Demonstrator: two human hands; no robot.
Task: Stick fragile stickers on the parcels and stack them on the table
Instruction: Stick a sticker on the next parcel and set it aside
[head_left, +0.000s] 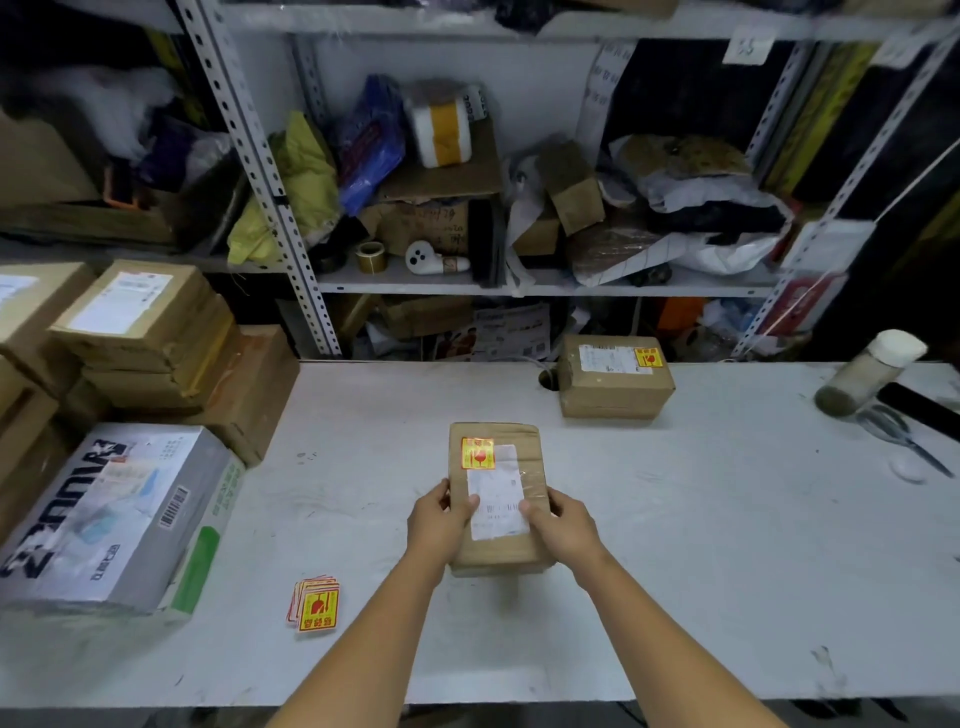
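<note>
A brown cardboard parcel (497, 467) lies in the middle of the white table (727, 545), with a white label and a yellow-red fragile sticker (478, 453) near its far end. My left hand (439, 519) grips its left side and my right hand (563, 525) grips its right side, thumbs on the label. A second parcel (615, 382) with a fragile sticker (648, 357) sits at the table's far edge. A small stack of loose fragile stickers (315, 604) lies on the table to the left of my left forearm.
Piled brown parcels (140, 327) and a grey printed box (104, 514) fill the left side. A jar (867, 374) and scissors (904, 436) lie at the far right. Cluttered metal shelves (519, 208) stand behind the table.
</note>
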